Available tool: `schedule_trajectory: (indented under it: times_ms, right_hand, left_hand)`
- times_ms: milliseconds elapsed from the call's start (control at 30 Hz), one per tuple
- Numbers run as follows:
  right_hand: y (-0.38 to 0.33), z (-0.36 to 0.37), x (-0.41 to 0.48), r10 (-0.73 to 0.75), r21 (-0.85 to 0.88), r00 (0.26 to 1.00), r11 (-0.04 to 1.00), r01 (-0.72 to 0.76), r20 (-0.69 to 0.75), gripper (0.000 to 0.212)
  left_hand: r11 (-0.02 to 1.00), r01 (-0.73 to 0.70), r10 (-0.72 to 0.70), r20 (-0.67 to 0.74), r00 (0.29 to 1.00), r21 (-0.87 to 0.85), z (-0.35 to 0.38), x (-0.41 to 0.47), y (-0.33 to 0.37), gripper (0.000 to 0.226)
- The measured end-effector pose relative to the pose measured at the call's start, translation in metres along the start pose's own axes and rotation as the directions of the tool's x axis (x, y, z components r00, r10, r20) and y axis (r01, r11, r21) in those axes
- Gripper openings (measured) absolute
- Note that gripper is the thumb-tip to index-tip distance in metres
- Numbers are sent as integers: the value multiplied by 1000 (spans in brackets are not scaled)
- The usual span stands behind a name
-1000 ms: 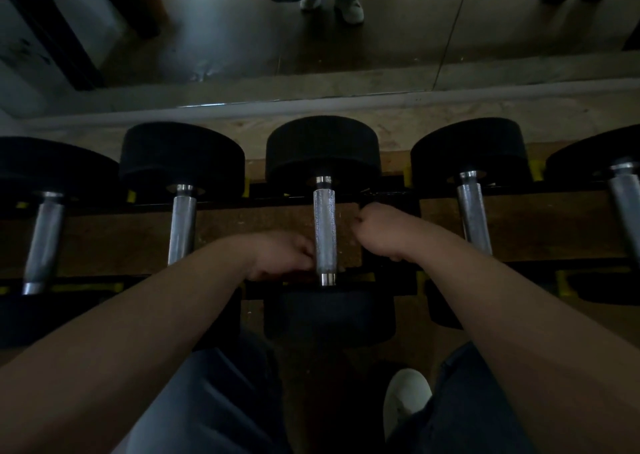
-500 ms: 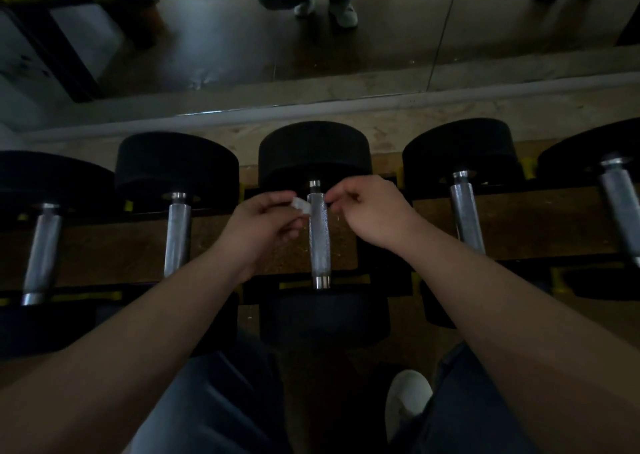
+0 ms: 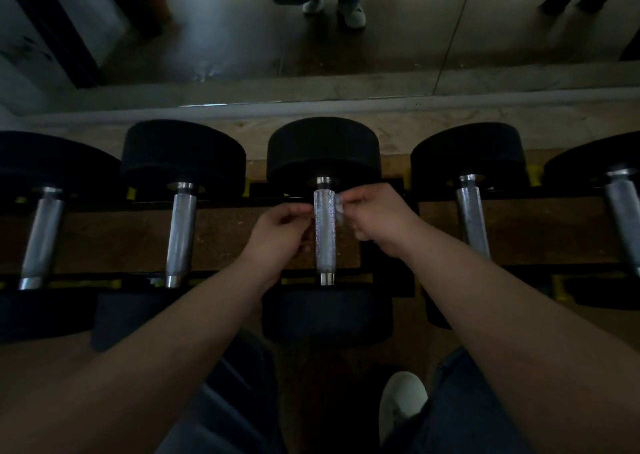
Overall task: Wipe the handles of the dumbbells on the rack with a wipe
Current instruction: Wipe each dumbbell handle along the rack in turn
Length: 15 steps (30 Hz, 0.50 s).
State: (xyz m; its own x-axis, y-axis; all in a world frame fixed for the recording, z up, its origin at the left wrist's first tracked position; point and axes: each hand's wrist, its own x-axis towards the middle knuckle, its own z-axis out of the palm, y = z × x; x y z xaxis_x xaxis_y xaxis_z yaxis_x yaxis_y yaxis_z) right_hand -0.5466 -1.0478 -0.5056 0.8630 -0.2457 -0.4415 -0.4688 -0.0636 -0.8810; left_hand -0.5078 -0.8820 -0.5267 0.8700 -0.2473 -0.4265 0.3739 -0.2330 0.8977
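Item under wipe: the knurled steel handle (image 3: 324, 232) of the centre black round-headed dumbbell (image 3: 323, 149), lying across the black rack (image 3: 86, 277) with its far head beyond the fingers and its near head below the wrists.

The small white wipe (image 3: 337, 206) shows just right of the handle's upper part. It is pinched in the fingers (image 3: 353, 199) of the right hand (image 3: 377, 225) and touches the steel. The left hand (image 3: 277, 235) sits opposite, fingers curled in against the handle's left side. Whether they grip the wipe's other end cannot be told. Judgement: a hand on each side suggests the wipe is passed round the bar to clean its underside too.

Change noted: half a second earlier the wipe showed at the left fingers, left of the bar. It now shows at the right fingers. A second ago both hands sat lower on the handle with no wipe visible.

Outward of the fingers on either side, neighbouring steel handles (image 3: 180, 235) (image 3: 472, 218) lie untouched. A wall mirror (image 3: 242, 31) stands beyond.
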Motion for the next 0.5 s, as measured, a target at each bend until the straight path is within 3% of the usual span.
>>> schedule_trajectory:
  times_ms: [67,133,200,333,367,433,500]
  right_hand:
    - [2,-7,-2,146,-71,974,988,-135,171,14]
    - [6,-13,-7,312,-239,893,940,-242,323,18]
    - [8,-11,-9,365,-257,878,921,-292,311,19]
    - [2,3,8,205,252,975,942,-220,84,24]
    - [2,5,11,196,298,977,931,-213,84,25]
    - [7,5,7,246,152,956,951,-270,162,25]
    - [15,3,-3,349,-139,893,937,-321,286,23]
  left_hand:
    - [1000,11,-11,17,1000,-2,0,-1,0,17]
    - [999,52,-52,49,997,6,1,-2,0,20]
    - [996,84,-85,75,994,18,2,-1,-1,21]
    - [992,110,-105,78,991,-66,2,-1,-1,23]
    - [991,109,-104,67,992,-77,2,0,-2,23]
    - [989,106,-102,37,994,-99,0,1,-3,22]
    - [986,123,-124,-4,992,-116,-2,3,-4,20]
